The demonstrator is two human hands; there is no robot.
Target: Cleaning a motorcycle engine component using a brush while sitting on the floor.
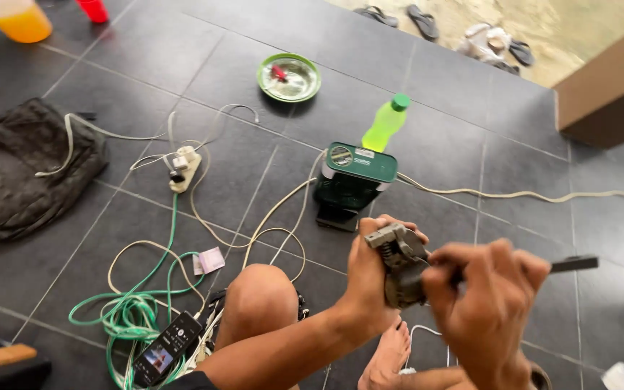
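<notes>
The left hand (370, 278) is clenched round a grey motor-like part (401, 263), steadying it above the tiled floor (529, 180). The right hand (485, 307) grips a dark-handled tool (573, 264), its working end hidden at the part. A green appliance (353, 177) stands just beyond.

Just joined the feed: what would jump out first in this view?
Front and centre, the left hand grips a small grey device while the right hand works a dark tool against it. Just behind stands a green box-shaped appliance with a lime bottle; tangled green and white cables sprawl lower left.
</notes>
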